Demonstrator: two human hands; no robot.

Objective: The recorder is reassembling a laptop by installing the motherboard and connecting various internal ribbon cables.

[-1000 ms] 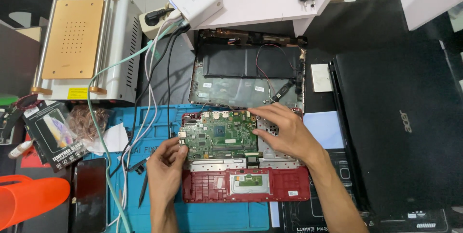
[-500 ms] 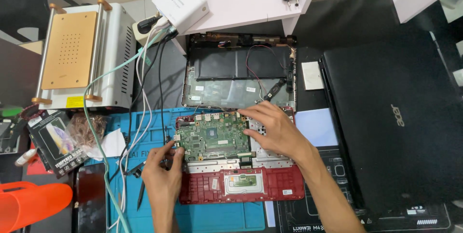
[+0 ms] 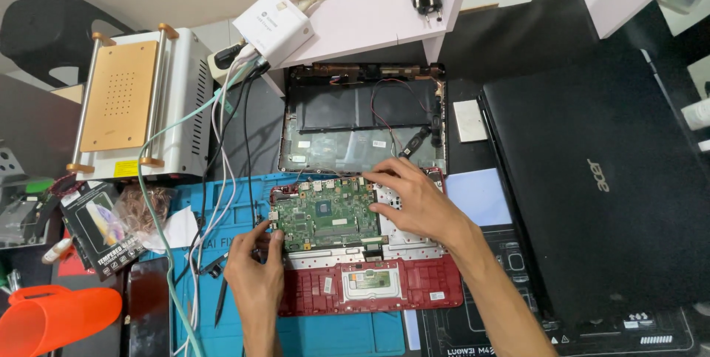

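Two bare hands work over a green laptop circuit board [image 3: 329,213] seated in a red plastic laptop base [image 3: 370,283], which lies on a blue silicone repair mat [image 3: 222,253] near the front edge of the cluttered workbench. At the bench's left edge sit an orange plastic cone [image 3: 52,320] and, behind it, a silver heating machine with a tan perforated plate [image 3: 133,102]. A bundle of white and green cables [image 3: 214,172] runs down across the mat. The left hand [image 3: 255,279] pinches the board's left edge between thumb and fingertips, closed on it. The right hand [image 3: 418,202] lies spread and flat over the board's right end, fingers pressing down, gripping nothing. Behind them, toward the back edge, lies a black laptop bottom shell with loose red and black wires [image 3: 362,117]; a closed black laptop [image 3: 599,179] fills the bench's right side. Uneven pull from the left hand could, by the look of it, flex the board or strain a connector if a screw or ribbon still holds it, and the loose wires behind could snag.
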